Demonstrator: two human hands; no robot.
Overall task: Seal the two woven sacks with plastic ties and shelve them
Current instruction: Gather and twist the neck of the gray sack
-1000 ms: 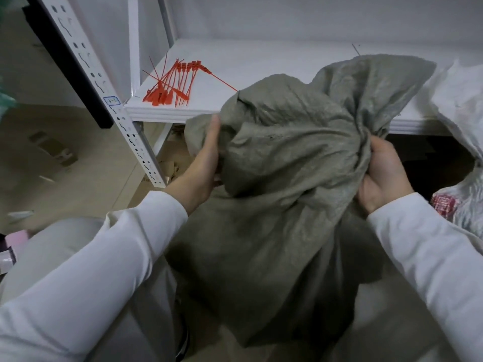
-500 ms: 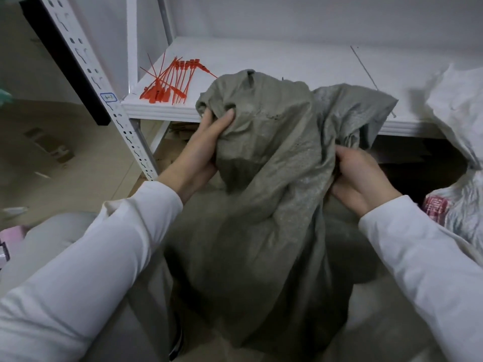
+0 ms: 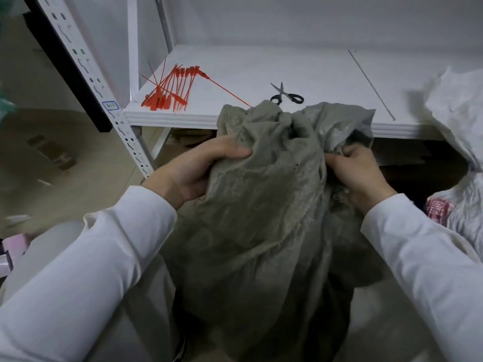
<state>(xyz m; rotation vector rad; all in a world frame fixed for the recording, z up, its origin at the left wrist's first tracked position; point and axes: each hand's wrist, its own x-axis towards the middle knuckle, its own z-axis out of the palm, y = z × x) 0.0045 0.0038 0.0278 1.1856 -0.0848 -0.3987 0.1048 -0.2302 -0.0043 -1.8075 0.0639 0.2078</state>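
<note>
Now both hands, L & R, grip grey sack neck, bunched.

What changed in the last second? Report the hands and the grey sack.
The left hand went from lying flat on the grey sack to gripping its gathered neck. The right hand kept its hold, pulling folds inward. The sack's top sank and bunched, uncovering the scissors on the shelf. The red ties and white sack stayed put.

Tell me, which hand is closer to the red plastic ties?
Left. The left hand grips the grey woven sack below the red plastic ties; the right hand grips its other side, farther right.
</note>
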